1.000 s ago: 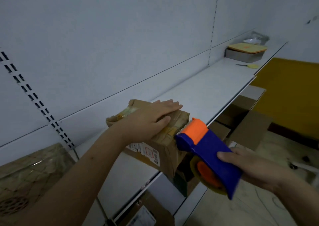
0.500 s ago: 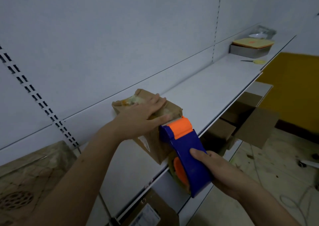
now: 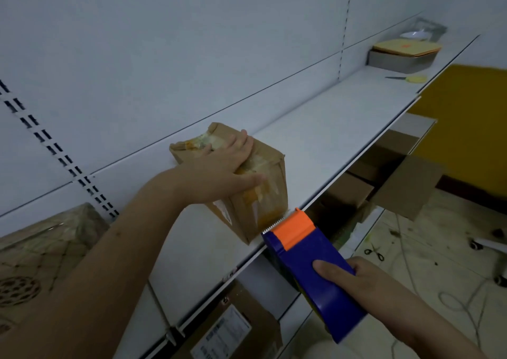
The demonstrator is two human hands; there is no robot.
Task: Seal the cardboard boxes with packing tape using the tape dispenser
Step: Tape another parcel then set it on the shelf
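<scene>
A small brown cardboard box (image 3: 262, 205) with old tape on its top stands on the white shelf (image 3: 323, 128) near the front edge. My left hand (image 3: 219, 166) lies flat on the box's top, fingers spread, pressing it down. My right hand (image 3: 354, 276) grips the blue tape dispenser (image 3: 315, 271) by its body. The dispenser's orange front and toothed blade sit at the bottom of the box's near side, at the shelf edge. Shiny tape runs down that near face.
Farther along the shelf lie a yellow-handled cutter (image 3: 411, 78) and a metal tray (image 3: 400, 60) with a tan lid. Cardboard boxes (image 3: 395, 172) fill the lower shelf. A labelled box (image 3: 227, 331) sits below. Scissors (image 3: 374, 251) and cables lie on the floor.
The dispenser has travelled from the box's top edge down its near side to the shelf edge. My left hand stayed pressed on the box's top.
</scene>
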